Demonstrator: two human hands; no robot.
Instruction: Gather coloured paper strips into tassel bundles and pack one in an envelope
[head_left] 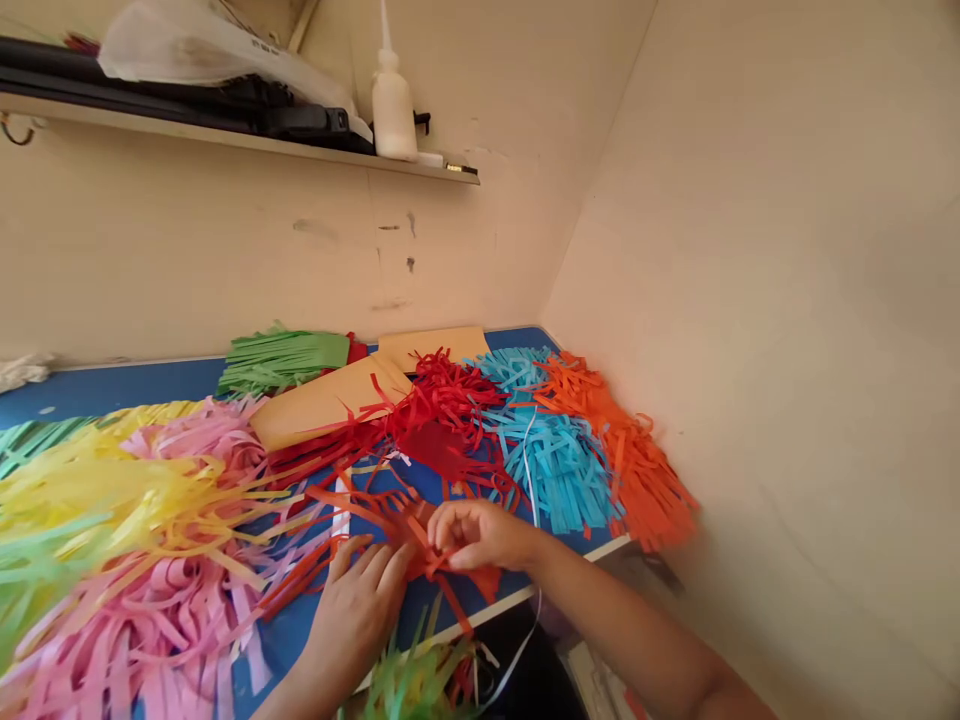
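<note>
An orange fringed strip of tissue paper (401, 520) lies near the front edge of the blue table (289, 630). My right hand (484, 535) pinches some of its narrow strands between thumb and fingers. Beside it, my left hand (367, 595) rests on the fringe with its fingers spread and pointing away from me. Just behind both hands is a heap of red fringed paper (439, 450). A thin white ribbon (529, 470) runs down past my right wrist and over the table edge.
Pink fringe (150, 620) and yellow fringe (112, 460) cover the left side. Blue fringe (559, 470) and more orange fringe (645, 480) lie right, by the wall. Green fringe (289, 355) and tan sheets (330, 400) are behind. A shelf above holds a white bottle (394, 110).
</note>
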